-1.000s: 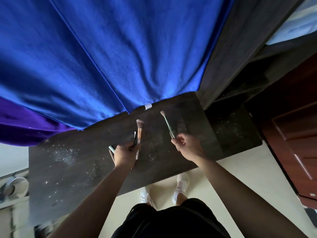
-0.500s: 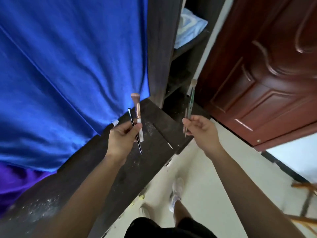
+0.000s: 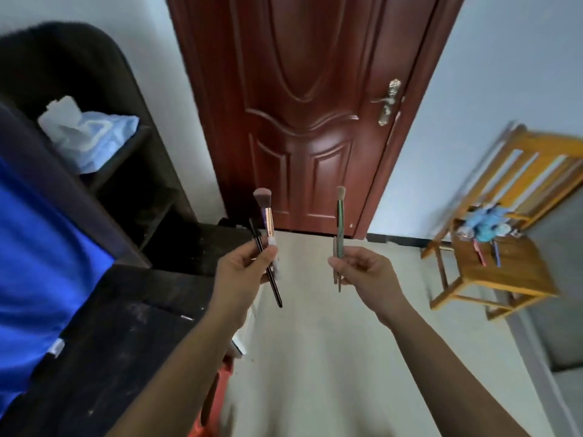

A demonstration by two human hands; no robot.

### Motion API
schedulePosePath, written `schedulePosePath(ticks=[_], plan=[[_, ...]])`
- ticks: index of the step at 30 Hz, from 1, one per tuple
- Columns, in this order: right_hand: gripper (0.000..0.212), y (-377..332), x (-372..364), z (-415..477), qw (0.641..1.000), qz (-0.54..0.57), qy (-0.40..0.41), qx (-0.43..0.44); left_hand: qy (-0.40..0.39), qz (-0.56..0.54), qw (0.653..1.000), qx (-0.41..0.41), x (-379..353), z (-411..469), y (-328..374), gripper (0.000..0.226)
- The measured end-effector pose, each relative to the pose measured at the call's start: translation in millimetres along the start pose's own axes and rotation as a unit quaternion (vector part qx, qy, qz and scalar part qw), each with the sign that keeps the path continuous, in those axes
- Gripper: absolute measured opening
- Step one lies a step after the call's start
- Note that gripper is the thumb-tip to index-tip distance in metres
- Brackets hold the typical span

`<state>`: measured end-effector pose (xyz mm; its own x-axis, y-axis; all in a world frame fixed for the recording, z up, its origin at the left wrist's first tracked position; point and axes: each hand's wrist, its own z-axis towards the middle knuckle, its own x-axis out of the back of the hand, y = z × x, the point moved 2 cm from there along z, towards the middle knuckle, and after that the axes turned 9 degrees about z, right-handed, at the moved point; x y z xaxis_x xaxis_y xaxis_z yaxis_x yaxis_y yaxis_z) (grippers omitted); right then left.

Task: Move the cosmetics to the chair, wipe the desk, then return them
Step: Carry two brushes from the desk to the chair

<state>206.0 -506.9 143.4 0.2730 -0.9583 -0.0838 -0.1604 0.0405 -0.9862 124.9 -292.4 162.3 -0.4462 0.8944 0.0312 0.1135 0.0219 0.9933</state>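
My left hand [image 3: 241, 268] is shut on a rose-gold makeup brush [image 3: 267, 212] with a pink head and a thin black pencil [image 3: 271, 279], both held upright. Gripped in my right hand [image 3: 367, 271] is a green-handled brush [image 3: 339, 222] together with a second thin stick. Both hands are raised in the air over the floor. The dark dusty desk [image 3: 126, 326] lies at lower left, below and left of my left hand. A wooden chair [image 3: 501, 266] stands at the right; several cosmetics [image 3: 484, 230] lie on its seat.
A dark red door [image 3: 309, 115] faces me. A dark shelf unit [image 3: 104, 146] at left holds a light blue pack of tissues [image 3: 91, 134]. Blue cloth [image 3: 41, 247] hangs at far left. Pale floor [image 3: 315, 342] stretches between desk and chair. Something red [image 3: 217, 398] sits below the desk edge.
The view has swung right from the desk toward the door and chair. Both hands have lifted off the desk, carrying their brushes into the air.
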Motion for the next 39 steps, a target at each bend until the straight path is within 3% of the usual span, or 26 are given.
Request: schedulePosePath(ticks=[9, 14, 26, 31, 34, 39], plan=[[0.013, -17, 292, -29, 0.992, 0.01, 0.121, 0.028, -0.17, 0.076, 0.982, -0.027, -303, -23, -5, 0.013], [0.017, -20, 420, -34, 0.984, 0.016, 0.176, 0.029, -0.213, 0.078, 0.974, -0.025, -430, -38, 2, 0.013], [0.012, -4, 599, 63, 0.969, 0.051, 0.244, 0.005, -0.274, 0.112, 0.955, -0.001, -624, 61, -17, 0.012], [0.029, -23, 673, 146, 0.961, 0.039, 0.272, -0.024, -0.296, 0.124, 0.946, 0.034, -723, 143, -19, 0.02], [0.022, -32, 712, 191, 0.958, 0.029, 0.281, -0.042, -0.31, 0.135, 0.94, 0.054, -779, 182, -12, 0.025], [0.015, -37, 768, 244, 0.956, -0.005, 0.282, -0.079, -0.311, 0.176, 0.93, 0.082, -856, 225, -17, 0.013]])
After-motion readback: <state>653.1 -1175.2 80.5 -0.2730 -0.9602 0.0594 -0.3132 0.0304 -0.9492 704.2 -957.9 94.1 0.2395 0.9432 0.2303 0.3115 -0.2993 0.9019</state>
